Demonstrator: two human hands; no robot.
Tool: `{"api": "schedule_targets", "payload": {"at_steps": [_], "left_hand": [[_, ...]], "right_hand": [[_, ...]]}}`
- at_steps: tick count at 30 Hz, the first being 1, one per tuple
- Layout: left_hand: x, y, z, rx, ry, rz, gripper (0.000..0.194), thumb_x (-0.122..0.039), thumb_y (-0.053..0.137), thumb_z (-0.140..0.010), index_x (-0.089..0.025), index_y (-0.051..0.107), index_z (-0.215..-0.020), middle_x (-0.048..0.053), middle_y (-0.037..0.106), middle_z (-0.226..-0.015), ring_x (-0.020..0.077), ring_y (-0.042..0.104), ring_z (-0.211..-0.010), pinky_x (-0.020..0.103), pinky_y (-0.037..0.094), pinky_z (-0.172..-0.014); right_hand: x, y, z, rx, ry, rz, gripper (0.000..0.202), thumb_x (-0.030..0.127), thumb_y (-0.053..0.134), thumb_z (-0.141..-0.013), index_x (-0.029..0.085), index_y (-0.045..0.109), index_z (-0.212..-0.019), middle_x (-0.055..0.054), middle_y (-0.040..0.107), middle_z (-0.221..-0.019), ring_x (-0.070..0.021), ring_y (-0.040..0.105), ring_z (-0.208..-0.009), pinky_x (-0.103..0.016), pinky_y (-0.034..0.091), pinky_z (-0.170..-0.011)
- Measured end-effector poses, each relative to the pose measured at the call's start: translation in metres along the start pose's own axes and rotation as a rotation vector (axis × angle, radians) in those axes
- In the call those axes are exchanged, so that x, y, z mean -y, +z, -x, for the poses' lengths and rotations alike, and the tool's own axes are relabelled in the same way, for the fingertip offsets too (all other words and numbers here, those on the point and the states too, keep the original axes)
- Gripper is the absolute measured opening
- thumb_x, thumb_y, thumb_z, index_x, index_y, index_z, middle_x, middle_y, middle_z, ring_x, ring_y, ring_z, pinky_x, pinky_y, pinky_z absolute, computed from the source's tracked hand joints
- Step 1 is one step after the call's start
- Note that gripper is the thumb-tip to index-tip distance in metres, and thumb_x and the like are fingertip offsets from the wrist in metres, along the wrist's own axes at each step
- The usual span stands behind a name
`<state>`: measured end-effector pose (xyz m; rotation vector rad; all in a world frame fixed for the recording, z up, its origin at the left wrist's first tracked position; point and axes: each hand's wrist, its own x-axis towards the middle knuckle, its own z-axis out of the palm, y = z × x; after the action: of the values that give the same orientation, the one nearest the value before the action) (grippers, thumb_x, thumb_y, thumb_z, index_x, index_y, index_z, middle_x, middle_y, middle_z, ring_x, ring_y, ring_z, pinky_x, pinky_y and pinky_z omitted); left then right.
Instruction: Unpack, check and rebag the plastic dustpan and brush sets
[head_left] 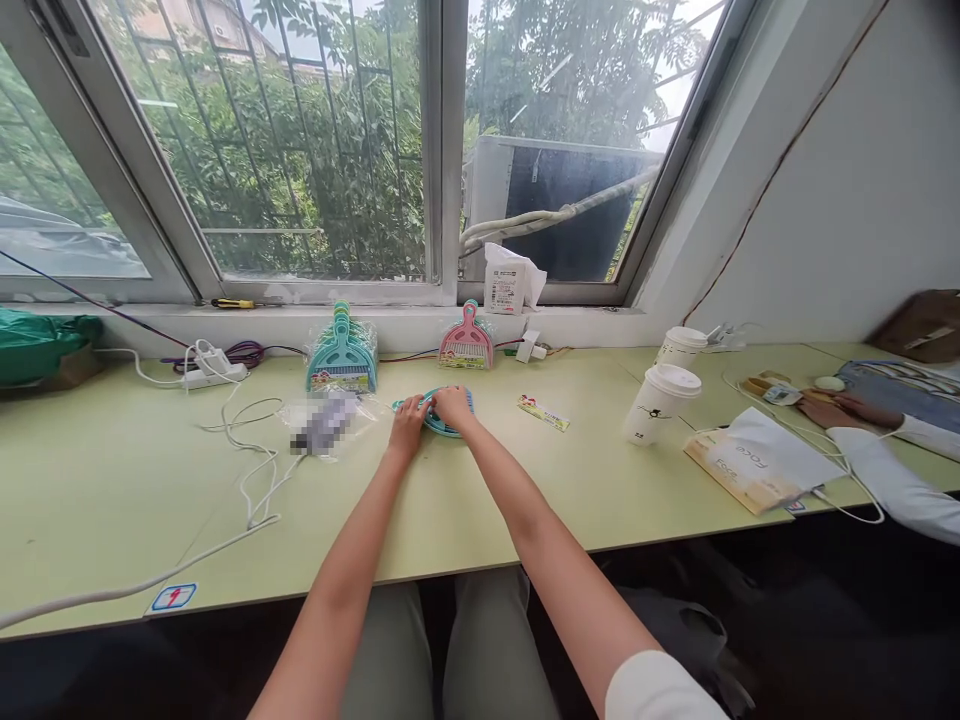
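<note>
Daylight falls through a wide window onto a pale green table set against the wall. Near its far side, in front of the person, a teal dustpan lies low on the tabletop, partly covered by the hands, between a stack of teal dustpans and a loose printed card. Handling it well seems to call for one hand as anchor, the pan resting on the wood so it cannot skid, while the other presses or adjusts in small, even pushes; force near the thin handle side could twist the plastic, so the load is better spread over the broad part. Both arms reach forward nearly straight, converging over the table, forearms sloping away from the body. The left hand is at the pan's left, its fingers folded together around the narrow end; the right hand arches over the top from the right, wrist bent, fingers curled down onto the pan. Their tips are hidden, so I cannot tell how hard they pinch. A pink dustpan stands just beyond, apart from both hands.
</note>
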<state>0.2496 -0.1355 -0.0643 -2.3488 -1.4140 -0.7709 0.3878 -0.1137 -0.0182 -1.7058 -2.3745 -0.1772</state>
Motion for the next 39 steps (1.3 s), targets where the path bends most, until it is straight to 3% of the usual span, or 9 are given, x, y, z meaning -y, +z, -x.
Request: {"api": "schedule_targets", "payload": {"at_steps": [8, 21, 23, 26, 28, 30, 33, 35, 39], "left_hand": [[0.005, 0.002, -0.003, 0.025, -0.155, -0.105, 0.028, -0.008, 0.037, -0.088, -0.018, 0.062, -0.097, 0.013, 0.059, -0.099, 0.0243, 0.053, -0.095, 0.035, 0.042, -0.081], [0.014, 0.009, -0.012, 0.140, -0.167, 0.178, 0.028, -0.003, 0.037, -0.084, -0.015, 0.062, -0.081, 0.017, 0.059, -0.092, 0.0288, 0.056, -0.097, 0.040, 0.044, -0.080], [0.015, 0.007, -0.009, 0.095, -0.173, 0.175, 0.029, -0.002, 0.037, -0.083, -0.016, 0.063, -0.083, 0.017, 0.060, -0.095, 0.0292, 0.055, -0.102, 0.042, 0.043, -0.085], [0.017, 0.002, -0.004, -0.101, -0.242, 0.231, 0.032, -0.004, 0.041, -0.081, -0.017, 0.063, -0.100, 0.016, 0.057, -0.114, 0.0295, 0.048, -0.117, 0.047, 0.035, -0.101], [0.019, 0.001, -0.002, -0.244, -0.351, 0.368, 0.036, -0.008, 0.046, -0.080, -0.017, 0.059, -0.112, 0.016, 0.051, -0.125, 0.0288, 0.044, -0.123, 0.047, 0.031, -0.105], [0.018, 0.001, -0.003, -0.301, -0.506, 0.644, 0.039, -0.017, 0.048, -0.082, -0.017, 0.052, -0.121, 0.015, 0.051, -0.127, 0.0262, 0.049, -0.119, 0.043, 0.038, -0.101], [0.010, 0.007, -0.007, -0.121, -0.699, 1.192, 0.041, -0.037, 0.045, -0.088, -0.017, 0.049, -0.124, 0.012, 0.060, -0.114, 0.0216, 0.061, -0.100, 0.036, 0.049, -0.085], [0.004, 0.013, -0.010, 0.016, -0.740, 1.414, 0.044, -0.040, 0.053, -0.083, -0.017, 0.050, -0.121, 0.010, 0.064, -0.107, 0.0202, 0.064, -0.093, 0.032, 0.051, -0.079], [0.003, 0.023, -0.010, -0.046, -0.861, 1.483, 0.053, -0.018, 0.070, -0.066, -0.019, 0.052, -0.116, 0.007, 0.064, -0.107, 0.0173, 0.063, -0.092, 0.028, 0.051, -0.079]], "right_hand": [[0.010, 0.004, -0.013, 0.029, -0.010, -0.041, 0.015, 0.028, 0.060, -0.084, 0.022, 0.071, -0.092, -0.010, 0.069, -0.108, -0.0232, 0.057, -0.107, -0.031, 0.035, -0.087], [0.008, 0.009, -0.016, 0.065, -0.018, -0.050, 0.015, 0.025, 0.058, -0.084, 0.021, 0.070, -0.092, -0.009, 0.069, -0.105, -0.0241, 0.055, -0.108, -0.030, 0.037, -0.086], [0.010, 0.012, -0.012, 0.042, -0.030, -0.049, 0.019, 0.025, 0.056, -0.085, 0.020, 0.068, -0.097, -0.010, 0.068, -0.109, -0.0245, 0.053, -0.111, -0.031, 0.037, -0.088], [0.012, 0.016, -0.005, -0.004, 0.012, -0.083, 0.028, 0.029, 0.055, -0.084, 0.017, 0.063, -0.108, -0.011, 0.064, -0.116, -0.0241, 0.053, -0.111, -0.031, 0.039, -0.087], [0.011, 0.017, -0.002, 0.034, 0.113, -0.147, 0.030, 0.033, 0.057, -0.081, 0.019, 0.063, -0.107, -0.010, 0.066, -0.112, -0.0235, 0.057, -0.106, -0.028, 0.042, -0.082], [0.008, 0.014, -0.003, 0.085, 0.252, -0.222, 0.029, 0.037, 0.059, -0.078, 0.021, 0.065, -0.102, -0.008, 0.069, -0.106, -0.0226, 0.061, -0.099, -0.026, 0.043, -0.076], [0.006, 0.005, -0.010, 0.048, 0.408, -0.332, 0.031, 0.041, 0.056, -0.080, 0.024, 0.065, -0.103, -0.006, 0.070, -0.104, -0.0207, 0.064, -0.094, -0.024, 0.043, -0.072], [0.006, -0.002, -0.012, 0.008, 0.408, -0.405, 0.031, 0.041, 0.048, -0.085, 0.025, 0.064, -0.107, -0.004, 0.070, -0.105, -0.0183, 0.064, -0.094, -0.023, 0.043, -0.072], [-0.012, -0.008, 0.005, -0.106, 0.454, -0.404, 0.037, 0.034, 0.033, -0.092, 0.027, 0.061, -0.116, -0.006, 0.064, -0.118, -0.0179, 0.059, -0.105, -0.026, 0.043, -0.083]]}}
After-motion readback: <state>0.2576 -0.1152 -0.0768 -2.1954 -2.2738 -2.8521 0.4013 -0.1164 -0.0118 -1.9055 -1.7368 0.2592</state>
